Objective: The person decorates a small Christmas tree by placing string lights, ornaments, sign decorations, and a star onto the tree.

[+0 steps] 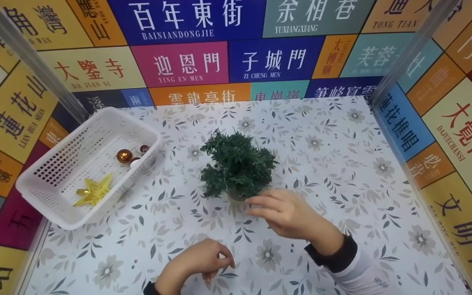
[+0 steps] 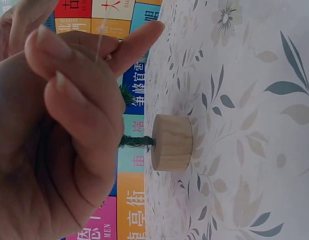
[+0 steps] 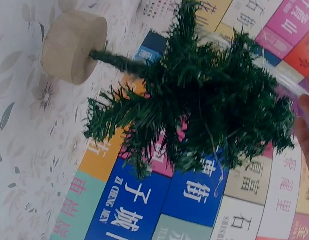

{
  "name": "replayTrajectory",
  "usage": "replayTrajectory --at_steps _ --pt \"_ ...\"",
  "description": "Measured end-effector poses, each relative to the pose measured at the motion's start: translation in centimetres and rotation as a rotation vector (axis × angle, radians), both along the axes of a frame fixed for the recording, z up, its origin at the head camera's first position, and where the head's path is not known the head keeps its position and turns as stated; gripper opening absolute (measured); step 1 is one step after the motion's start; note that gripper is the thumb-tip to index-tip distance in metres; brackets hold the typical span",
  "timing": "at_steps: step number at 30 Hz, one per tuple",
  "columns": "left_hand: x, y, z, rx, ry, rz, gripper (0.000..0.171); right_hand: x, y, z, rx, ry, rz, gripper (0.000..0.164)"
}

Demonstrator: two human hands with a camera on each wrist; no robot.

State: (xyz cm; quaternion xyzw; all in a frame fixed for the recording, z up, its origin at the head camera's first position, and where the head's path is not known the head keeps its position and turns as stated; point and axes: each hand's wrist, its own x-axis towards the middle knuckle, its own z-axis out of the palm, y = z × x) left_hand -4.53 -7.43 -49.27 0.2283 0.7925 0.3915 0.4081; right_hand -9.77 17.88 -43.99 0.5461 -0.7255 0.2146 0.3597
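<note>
A small artificial Christmas tree (image 1: 238, 166) with dark green branches stands upright on a round wooden base (image 2: 172, 142). My right hand (image 1: 287, 213) is at its near side, fingers extended and slightly bent. In the right wrist view, the right fingers (image 3: 307, 117) show at the edge, close to the treetop. A thin pale strand (image 3: 214, 145) hangs among the branches. Nearer to me, my left hand (image 1: 205, 258) hovers low over the table with loosely curled fingers and no object visible in it. A fine pale line (image 2: 99, 45) crosses near its fingers in the left wrist view.
At the left, a white perforated basket (image 1: 62, 219) holds a gold star (image 1: 94, 190), a copper bauble (image 1: 124, 156) and several smaller baubles. The table (image 1: 170, 262) has a floral covering. Printed panels (image 1: 277, 59) enclose the back and both sides.
</note>
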Motion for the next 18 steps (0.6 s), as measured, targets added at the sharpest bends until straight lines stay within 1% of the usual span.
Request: replayTrajectory --at_steps 1,3,6,8,10,13,15,18 --pt "-0.1 -0.1 0.1 0.002 0.004 -0.004 0.024 0.3 -0.3 -0.2 0.067 -0.021 0.009 0.029" --pt "-0.2 -0.2 0.4 0.006 0.02 -0.014 0.023 0.8 -0.9 -0.7 0.163 -0.071 0.01 0.032" --pt "-0.4 -0.3 0.7 0.014 0.046 -0.036 0.021 1.1 -1.4 -1.5 0.246 -0.123 -0.031 0.036" --pt "-0.4 -0.3 0.8 0.017 0.055 -0.061 0.021 1.1 -1.6 -2.1 0.263 -0.141 -0.056 0.035" --pt "-0.3 -0.3 0.8 0.02 0.046 -0.082 0.021 1.1 -1.8 -2.5 0.266 -0.145 -0.07 0.03" --pt "-0.1 -0.3 0.7 0.029 0.034 -0.11 0.02 1.2 -2.0 -3.0 0.26 -0.12 -0.075 0.024" --pt "-0.1 -0.3 0.7 0.034 0.025 -0.116 0.02 1.3 -2.2 -3.1 0.258 -0.107 -0.079 0.024" --pt "-0.2 -0.4 0.7 0.047 0.036 -0.131 0.02 1.3 -2.4 -3.1 0.238 -0.099 -0.072 0.025"
